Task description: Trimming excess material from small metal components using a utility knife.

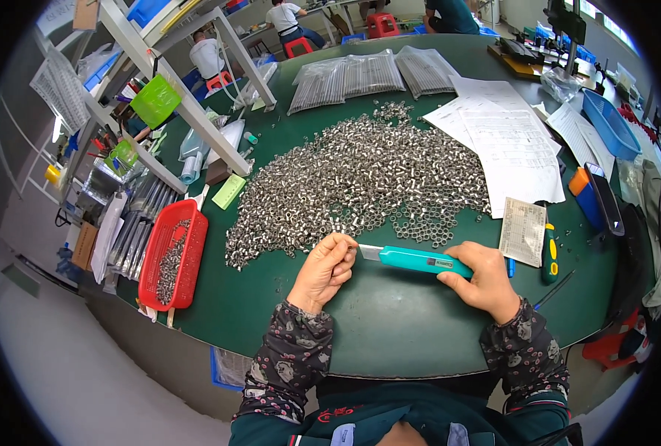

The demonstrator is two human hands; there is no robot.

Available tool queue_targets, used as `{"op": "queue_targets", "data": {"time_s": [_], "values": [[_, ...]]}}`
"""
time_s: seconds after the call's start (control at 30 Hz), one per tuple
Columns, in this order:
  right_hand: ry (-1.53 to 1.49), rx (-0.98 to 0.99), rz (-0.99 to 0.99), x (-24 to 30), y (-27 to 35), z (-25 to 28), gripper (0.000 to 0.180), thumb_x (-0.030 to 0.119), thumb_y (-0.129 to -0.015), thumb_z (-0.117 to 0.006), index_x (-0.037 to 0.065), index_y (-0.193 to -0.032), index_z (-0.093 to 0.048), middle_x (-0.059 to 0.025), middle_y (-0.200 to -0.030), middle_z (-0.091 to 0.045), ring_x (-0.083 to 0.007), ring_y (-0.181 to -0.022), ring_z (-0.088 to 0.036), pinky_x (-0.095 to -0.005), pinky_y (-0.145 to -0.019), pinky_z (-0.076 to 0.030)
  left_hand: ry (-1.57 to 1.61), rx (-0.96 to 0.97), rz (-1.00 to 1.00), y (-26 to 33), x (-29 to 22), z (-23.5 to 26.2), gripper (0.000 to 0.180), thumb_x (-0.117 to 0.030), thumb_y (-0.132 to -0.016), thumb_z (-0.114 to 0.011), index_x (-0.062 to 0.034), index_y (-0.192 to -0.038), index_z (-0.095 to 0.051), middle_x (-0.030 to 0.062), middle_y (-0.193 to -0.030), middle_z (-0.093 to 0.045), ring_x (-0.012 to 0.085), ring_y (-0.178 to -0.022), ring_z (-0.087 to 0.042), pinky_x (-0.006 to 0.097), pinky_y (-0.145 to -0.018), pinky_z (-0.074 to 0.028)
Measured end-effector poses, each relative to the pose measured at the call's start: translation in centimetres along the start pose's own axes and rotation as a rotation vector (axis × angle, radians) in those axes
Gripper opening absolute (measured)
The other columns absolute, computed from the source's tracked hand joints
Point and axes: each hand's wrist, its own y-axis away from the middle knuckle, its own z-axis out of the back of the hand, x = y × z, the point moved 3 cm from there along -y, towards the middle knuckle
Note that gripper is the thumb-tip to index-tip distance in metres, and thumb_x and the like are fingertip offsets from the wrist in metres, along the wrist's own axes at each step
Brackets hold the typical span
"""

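Note:
My right hand [485, 279] grips the teal handle of a utility knife [420, 260], held level over the near part of the green table. Its flat metal blade points left and ends at the fingertips of my left hand [323, 269]. That hand is closed in a pinch; a small piece may sit between thumb and forefinger, but the fingers cover it. Just beyond both hands spreads a large heap of small shiny metal rings [360, 175], with some loose rings at its near edge.
A red plastic basket [149, 275] at left holds more rings. Clear bags of metal rods [375, 73] lie at the back. Printed sheets [505, 141], a card [522, 230], a yellow-green screwdriver [550, 256], a phone [605, 201] and a blue tray [611, 125] are at right.

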Motion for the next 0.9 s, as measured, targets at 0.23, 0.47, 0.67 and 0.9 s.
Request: {"op": "queue_targets", "data": {"time_s": [0.23,0.47,0.67,0.9], "values": [[-0.256,0.083,-0.256,-0.6,0.3,-1.3,0.026,0.022,-0.068,-0.066,0.000,-0.080,-0.060,-0.0135,-0.068,-0.058,-0.0246,-0.060,-0.056,-0.0316,-0.055,-0.043,0.018,-0.051,-0.106,-0.2,0.0,0.5,0.009,-0.008,-0.085,-0.049,-0.0048,-0.093,-0.051,0.0046,-0.083,-0.051,0.0030,-0.051,-0.034,0.013,-0.038,-0.024],[-0.426,0.242,-0.475,-1.0,0.7,-2.0,0.025,0.022,-0.076,-0.060,-0.002,-0.081,-0.059,-0.0037,-0.060,-0.053,-0.0069,-0.059,-0.045,-0.0240,-0.053,-0.038,-0.183,-0.134,-0.201,-0.5,0.1,0.4,0.014,-0.003,-0.081,-0.054,-0.0042,-0.094,-0.049,0.0066,-0.085,-0.054,0.0027,-0.050,-0.036,0.014,-0.038,-0.026],[-0.450,0.274,-0.502,-1.2,0.9,-2.4,0.030,0.029,-0.075,-0.061,0.000,-0.081,-0.061,-0.0102,-0.059,-0.055,-0.0128,-0.054,-0.050,-0.0286,-0.052,-0.040,-0.212,-0.105,-0.271,-0.4,0.1,0.1,0.013,-0.003,-0.080,-0.055,-0.0029,-0.093,-0.050,0.0077,-0.084,-0.055,0.0021,-0.048,-0.036,0.015,-0.038,-0.026],[-0.433,0.312,-0.520,-1.2,0.8,-2.2,0.028,0.025,-0.077,-0.058,-0.002,-0.083,-0.059,-0.0034,-0.059,-0.051,-0.0076,-0.058,-0.044,-0.0252,-0.053,-0.038,-0.233,-0.145,-0.258,-0.1,0.1,0.0,0.011,-0.003,-0.080,-0.056,-0.0026,-0.090,-0.053,0.0020,-0.075,-0.054,0.0011,-0.049,-0.035,0.015,-0.040,-0.026]]}}
